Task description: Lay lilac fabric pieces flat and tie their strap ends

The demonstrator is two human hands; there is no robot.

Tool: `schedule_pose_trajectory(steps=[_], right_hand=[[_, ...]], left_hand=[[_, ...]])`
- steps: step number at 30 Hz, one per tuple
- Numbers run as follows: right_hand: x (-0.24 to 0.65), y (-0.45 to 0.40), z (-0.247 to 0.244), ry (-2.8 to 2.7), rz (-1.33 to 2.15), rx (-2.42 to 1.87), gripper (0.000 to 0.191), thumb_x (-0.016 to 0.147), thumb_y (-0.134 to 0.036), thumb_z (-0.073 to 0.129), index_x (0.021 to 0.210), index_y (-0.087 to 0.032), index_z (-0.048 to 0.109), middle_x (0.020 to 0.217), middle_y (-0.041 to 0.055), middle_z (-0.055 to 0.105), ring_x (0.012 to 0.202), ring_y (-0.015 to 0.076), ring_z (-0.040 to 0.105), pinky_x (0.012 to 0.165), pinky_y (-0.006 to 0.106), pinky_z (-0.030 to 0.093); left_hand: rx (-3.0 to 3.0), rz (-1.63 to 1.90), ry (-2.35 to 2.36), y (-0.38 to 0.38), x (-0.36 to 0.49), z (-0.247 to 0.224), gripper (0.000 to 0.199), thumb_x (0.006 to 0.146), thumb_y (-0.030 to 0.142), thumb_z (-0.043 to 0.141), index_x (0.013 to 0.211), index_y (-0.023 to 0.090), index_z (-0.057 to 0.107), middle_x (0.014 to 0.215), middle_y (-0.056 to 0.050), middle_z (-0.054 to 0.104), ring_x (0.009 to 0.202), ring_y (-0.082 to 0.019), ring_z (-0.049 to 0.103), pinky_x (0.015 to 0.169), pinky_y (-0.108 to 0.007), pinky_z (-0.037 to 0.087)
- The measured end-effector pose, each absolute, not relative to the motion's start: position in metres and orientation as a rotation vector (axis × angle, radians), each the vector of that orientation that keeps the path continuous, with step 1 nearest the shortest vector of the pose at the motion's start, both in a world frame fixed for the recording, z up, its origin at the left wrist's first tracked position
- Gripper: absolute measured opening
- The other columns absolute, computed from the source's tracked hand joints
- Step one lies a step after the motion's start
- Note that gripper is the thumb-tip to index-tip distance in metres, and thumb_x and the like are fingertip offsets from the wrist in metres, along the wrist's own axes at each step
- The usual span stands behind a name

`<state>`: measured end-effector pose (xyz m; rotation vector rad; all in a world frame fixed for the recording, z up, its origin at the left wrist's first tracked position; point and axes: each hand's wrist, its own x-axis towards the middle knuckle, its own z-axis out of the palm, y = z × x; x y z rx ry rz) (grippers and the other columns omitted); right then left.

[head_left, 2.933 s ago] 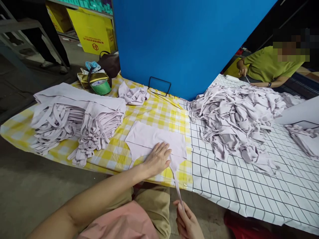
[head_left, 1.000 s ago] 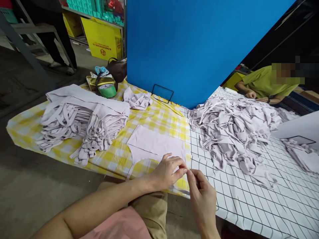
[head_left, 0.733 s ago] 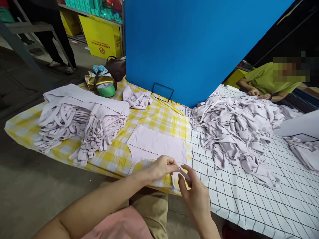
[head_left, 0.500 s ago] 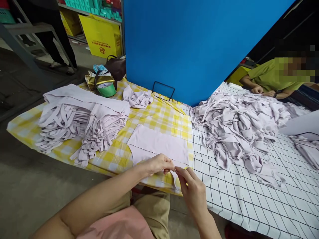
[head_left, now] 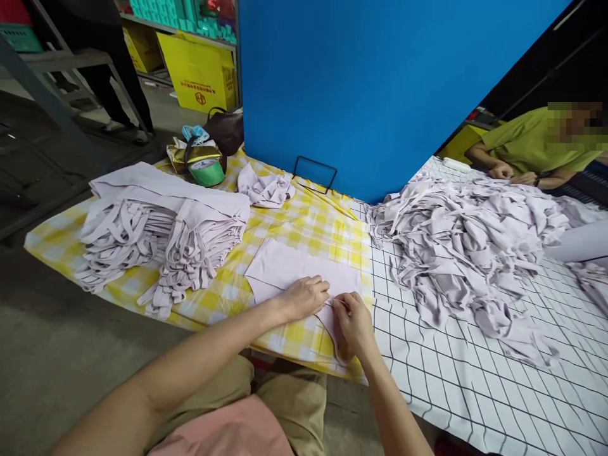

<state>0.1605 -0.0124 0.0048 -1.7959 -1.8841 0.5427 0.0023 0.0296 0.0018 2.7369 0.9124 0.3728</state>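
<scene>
A pale lilac fabric piece (head_left: 280, 261) lies flat on the yellow checked tablecloth (head_left: 266, 225) in front of me, a dark seam line across it. My left hand (head_left: 306, 297) rests on its near edge, fingers curled together and closed on the cloth. Close beside it, my right hand (head_left: 353, 318) pinches the same edge between thumb and fingertips. From there a narrow fabric strap (head_left: 330, 322) hangs toward the table's front edge, partly behind my right hand. The exact pinch points are hidden by my fingers.
Left stands a stack of folded lilac pieces (head_left: 166, 196) with dangling straps. A loose lilac heap (head_left: 475, 221) covers part of the white grid cloth (head_left: 441, 373). Behind are a blue panel (head_left: 361, 95), green tape roll (head_left: 208, 171) and crumpled piece (head_left: 265, 188). A co-worker (head_left: 527, 142) sits far right.
Both hands have moved forward, away from my body, onto the near edge of the fabric piece. The strap now hangs beside my right hand. The view has shifted slightly.
</scene>
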Motion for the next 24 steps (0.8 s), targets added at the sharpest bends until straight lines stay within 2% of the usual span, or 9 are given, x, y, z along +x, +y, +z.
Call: schedule_pose_trajectory(steps=[10,18,24], right_hand=[[0.162,-0.006,0.017,-2.07,0.537,-1.793,0.021,0.085,-0.023,0.04,0.073,-0.019,0.056,0.074,0.0027,0.057,0.064,0.015,0.053,0.061,0.025,0.037],[0.161,0.003,0.025,-2.289,0.452,-1.9,0.021,0.082,-0.008,0.041,0.071,-0.018,0.056,0.072,0.0014,0.053,0.056,0.0127,0.047,0.053,0.024,0.027],[0.159,0.005,0.025,-2.355,0.385,-1.95,0.018,0.082,-0.007,0.045,0.073,-0.017,0.057,0.074,0.0013,0.055,0.057,0.0119,0.048,0.052,0.024,0.024]], left_hand=[[2.335,0.503,0.998,0.048,0.008,-0.009,0.01,0.08,0.017,0.059,0.081,0.017,0.068,0.084,-0.003,0.062,0.087,-0.017,0.054,0.077,-0.026,0.043],[2.286,0.506,0.981,0.055,0.01,-0.014,0.008,0.078,0.018,0.061,0.078,0.016,0.069,0.082,-0.002,0.062,0.084,-0.016,0.055,0.075,-0.024,0.042],[2.281,0.487,0.979,0.055,0.01,-0.012,0.009,0.078,0.016,0.059,0.077,0.015,0.069,0.081,-0.003,0.062,0.084,-0.017,0.055,0.076,-0.025,0.042]])
